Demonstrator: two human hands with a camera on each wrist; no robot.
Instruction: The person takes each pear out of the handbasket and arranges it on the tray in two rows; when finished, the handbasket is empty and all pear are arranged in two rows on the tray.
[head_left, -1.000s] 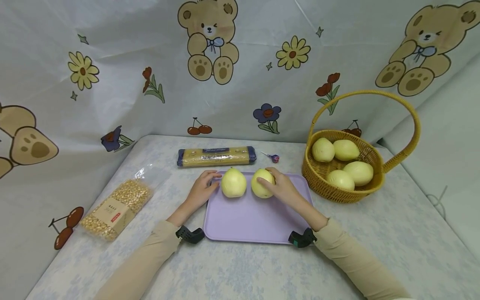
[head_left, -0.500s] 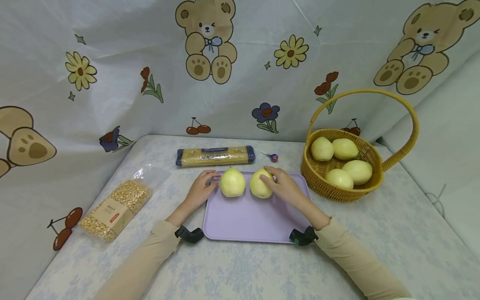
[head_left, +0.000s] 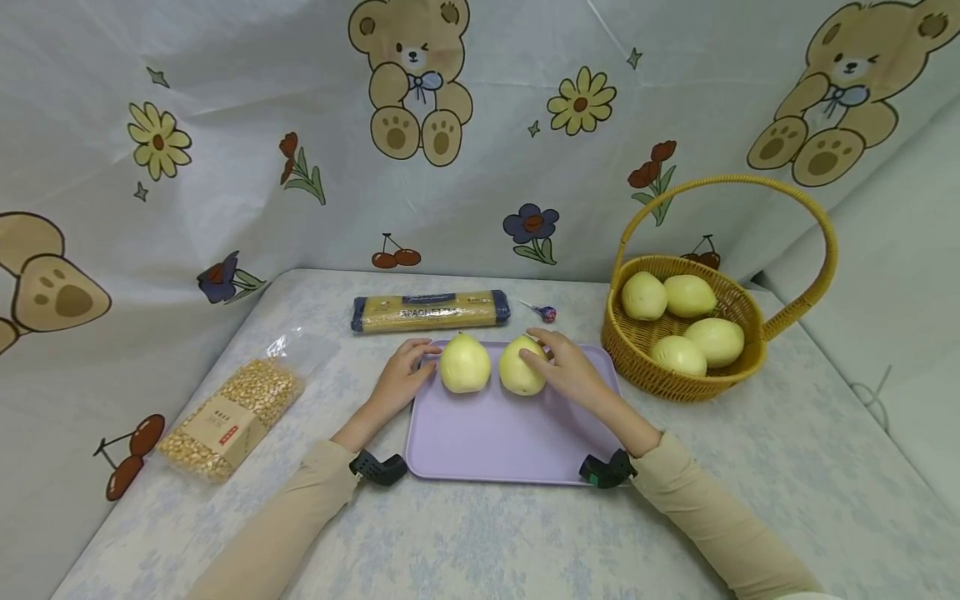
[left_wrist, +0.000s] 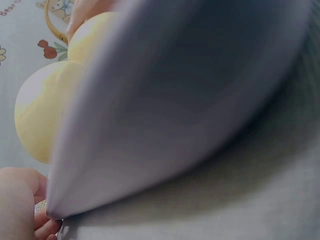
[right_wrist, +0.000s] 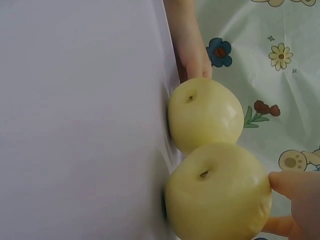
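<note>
Two pale yellow pears stand side by side on the far part of a lilac tray. My right hand holds the right pear from its right side; in the right wrist view the thumb tip is at its skin and another finger reaches behind it. To the left of the left pear, my left hand rests at the tray's far left corner, fingers relaxed over the rim. The left wrist view shows its fingers beside the tray rim; the tray blocks much of that view.
Behind the tray lie a spaghetti packet and a lollipop. A wicker basket with a tall handle and several pears stands at the right. At the left is a bag of dried kernels. A printed curtain closes the back.
The right thumb has drawn back slightly across the right pear. Both pears, the tray and the left hand keep their places; the whole view has shifted a little.
</note>
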